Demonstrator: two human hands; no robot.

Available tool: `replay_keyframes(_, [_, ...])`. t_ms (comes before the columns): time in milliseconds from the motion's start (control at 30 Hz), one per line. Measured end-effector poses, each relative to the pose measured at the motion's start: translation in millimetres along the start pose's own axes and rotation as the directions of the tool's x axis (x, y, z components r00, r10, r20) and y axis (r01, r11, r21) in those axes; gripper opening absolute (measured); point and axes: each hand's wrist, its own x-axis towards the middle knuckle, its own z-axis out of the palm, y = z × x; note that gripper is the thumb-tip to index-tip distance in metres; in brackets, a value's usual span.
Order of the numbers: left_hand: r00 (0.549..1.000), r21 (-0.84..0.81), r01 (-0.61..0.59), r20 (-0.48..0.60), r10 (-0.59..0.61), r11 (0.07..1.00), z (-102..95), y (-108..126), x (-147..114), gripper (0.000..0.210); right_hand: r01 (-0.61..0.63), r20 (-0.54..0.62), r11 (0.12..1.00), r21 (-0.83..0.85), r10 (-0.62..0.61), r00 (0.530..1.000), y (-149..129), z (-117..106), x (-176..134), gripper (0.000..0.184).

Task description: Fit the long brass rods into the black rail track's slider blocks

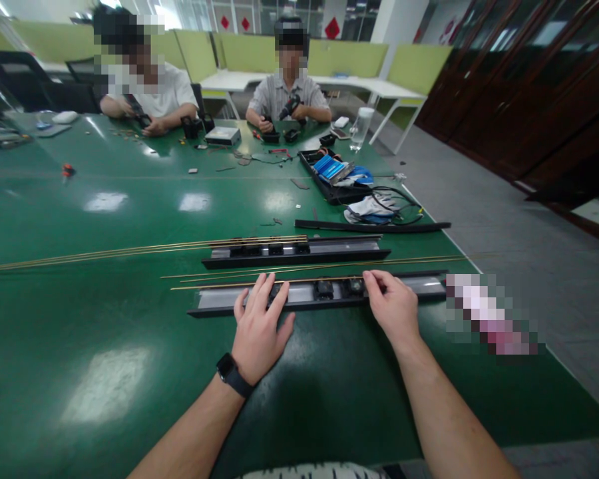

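Observation:
A long black-edged channel point(304, 291) with a pale inside lies across the table in front of me. Small black blocks point(324, 287) sit in it. Along its far edge runs a thin brass-coloured rod point(214, 286), passing by my left fingers and reaching my right fingertips. My left hand point(260, 319), with a dark watch at the wrist, rests on the channel, fingers spread and covering one block. My right hand point(392, 299) is closed in a pinch at the rod, right of the blocks; its fingertips are partly hidden.
A second channel point(339, 250) lies beyond, with more rods point(104, 253) across it. Farther back are a black strip point(369, 227), gloves point(372, 208) and a black tray point(339, 194). Two people sit across the table, one holding a power drill point(290, 106). A blurred patch point(489, 313) lies right.

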Motion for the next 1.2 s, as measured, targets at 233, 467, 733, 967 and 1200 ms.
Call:
replay_keyframes(233, [1.0, 0.015, -0.005, 0.002, 0.005, 1.0, 0.5, 0.3, 0.4, 0.05, -0.005, -0.001, 1.0, 0.008, 0.005, 1.0, 0.3, 0.7, 1.2, 0.042])
replay_keyframes(467, [1.0, 0.027, -0.008, 0.009, 0.008, 1.0, 0.6, 0.0, 1.0, 0.051, -0.031, 0.004, 0.999, 0.014, 0.031, 1.0, -1.5, 1.0, 1.1, 0.041])
replay_keyframes(733, [1.0, 0.026, -0.016, -0.008, 0.016, 1.0, 2.5, -1.9, 0.7, 0.051, -0.054, 0.005, 0.997, 0.061, 0.054, 0.999, -5.9, 1.3, 1.2, 0.042])
replay_keyframes(967, [1.0, 0.015, -0.016, -0.023, 0.016, 1.0, 4.3, -3.7, 0.2, 0.052, -0.065, 0.017, 0.995, 0.081, 0.064, 0.998, -7.4, 1.4, 2.3, 0.041])
replay_keyframes(1200, [1.0, 0.008, -0.017, -0.027, 0.017, 1.0, 5.1, -5.1, -0.4, 0.056, -0.031, 0.053, 0.996, 0.082, 0.026, 0.998, -7.2, 1.1, 1.8, 0.039])
